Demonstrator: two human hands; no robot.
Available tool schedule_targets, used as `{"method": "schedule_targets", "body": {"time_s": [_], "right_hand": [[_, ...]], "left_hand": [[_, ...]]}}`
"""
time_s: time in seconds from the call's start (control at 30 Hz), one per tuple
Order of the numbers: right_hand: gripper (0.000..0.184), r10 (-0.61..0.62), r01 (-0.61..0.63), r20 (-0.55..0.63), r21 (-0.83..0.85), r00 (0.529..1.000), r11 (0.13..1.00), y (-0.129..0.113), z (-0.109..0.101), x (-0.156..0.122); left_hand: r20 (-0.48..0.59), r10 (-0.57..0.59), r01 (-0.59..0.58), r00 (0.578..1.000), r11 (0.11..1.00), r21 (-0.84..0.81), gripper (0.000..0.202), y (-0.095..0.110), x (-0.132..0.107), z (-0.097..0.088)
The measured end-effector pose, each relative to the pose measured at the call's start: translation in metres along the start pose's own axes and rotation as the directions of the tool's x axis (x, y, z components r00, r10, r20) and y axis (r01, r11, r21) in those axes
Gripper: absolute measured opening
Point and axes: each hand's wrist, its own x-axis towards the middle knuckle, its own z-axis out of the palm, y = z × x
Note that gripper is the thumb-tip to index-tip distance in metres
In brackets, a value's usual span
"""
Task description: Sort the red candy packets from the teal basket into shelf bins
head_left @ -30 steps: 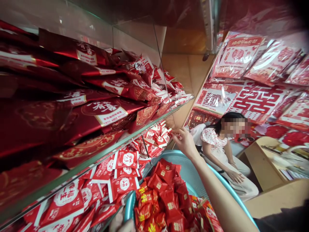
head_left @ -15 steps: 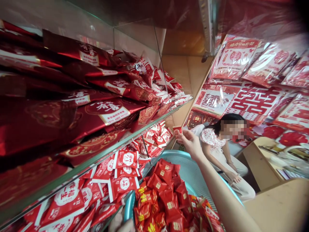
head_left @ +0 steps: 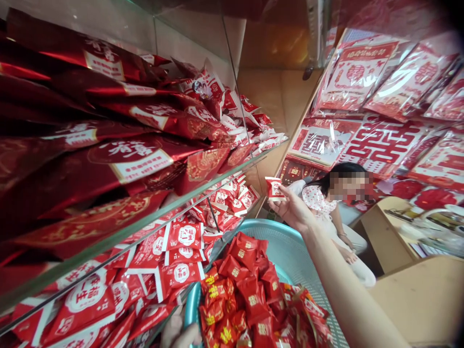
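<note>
My right hand [head_left: 294, 211] is stretched out past the shelf's far end and pinches a small red and white packet [head_left: 274, 188] by its lower edge. Below my arm sits a teal plastic basket [head_left: 286, 250] heaped with small red packets [head_left: 246, 290]. My left hand [head_left: 177, 333] grips the basket's near rim at the bottom of the view, only its fingers showing. To the left, glass shelves [head_left: 152, 212] hold piles of red and white packets [head_left: 181, 237] on the lower level and large dark red foil bags [head_left: 119, 159] above.
A person [head_left: 335, 212] in a white patterned top sits just beyond my right hand. Red paper decorations in clear sleeves [head_left: 384, 145] cover the wall on the right. A wooden counter [head_left: 416, 290] stands at the lower right. A glass divider [head_left: 239, 106] splits the upper shelf.
My right hand has drawn back from the lower shelf's far end, bringing a small red and white packet out with it and lifting it slightly.
</note>
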Motion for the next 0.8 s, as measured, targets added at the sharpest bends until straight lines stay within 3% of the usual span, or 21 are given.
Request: {"method": "schedule_targets", "body": {"time_s": [0.17, 0.3, 0.4, 0.5, 0.6, 0.67, 0.73, 0.8], "right_hand": [[0.023, 0.036, -0.021, 0.064, -0.228, 0.997, 0.973, -0.009, -0.026, -0.016], [0.030, 0.290, -0.179, 0.171, -0.474, 0.942, 0.862, -0.005, -0.058, -0.042], [0.033, 0.395, -0.173, 0.168, -0.698, 0.903, 0.694, 0.010, -0.075, -0.058], [0.029, 0.322, -0.038, 0.152, -0.857, 0.934, 0.514, 0.035, -0.084, -0.067], [0.024, 0.195, 0.103, 0.145, -0.972, 0.970, 0.211, 0.063, -0.085, -0.069], [0.022, 0.158, 0.119, 0.120, -0.993, 0.980, 0.021, 0.078, -0.085, -0.069], [0.020, 0.164, 0.108, 0.095, -0.991, 0.982, -0.073, 0.090, -0.083, -0.069], [0.019, 0.172, 0.112, 0.094, -0.988, 0.981, -0.101, 0.097, -0.082, -0.070]], "left_hand": [[0.024, -0.017, 0.017, 1.000, 1.000, 0.006, 0.062, 0.002, 0.000, 0.000], [0.041, -0.035, 0.035, 0.999, 0.999, -0.005, 0.064, 0.001, 0.000, 0.002], [0.025, 0.012, -0.011, 1.000, 1.000, -0.029, 0.062, -0.002, 0.000, 0.005], [-0.001, 0.057, -0.057, 0.998, 0.998, -0.009, 0.060, -0.006, 0.000, 0.007], [-0.014, 0.059, -0.059, 0.998, 0.998, -0.006, 0.060, -0.009, -0.001, 0.007], [-0.024, 0.059, -0.059, 0.998, 0.998, -0.019, 0.061, -0.010, -0.003, 0.008], [-0.040, 0.067, -0.069, 0.997, 0.997, -0.041, 0.061, -0.009, -0.005, 0.010], [-0.045, 0.068, -0.071, 0.997, 0.996, -0.060, 0.062, -0.007, -0.007, 0.013]]}}
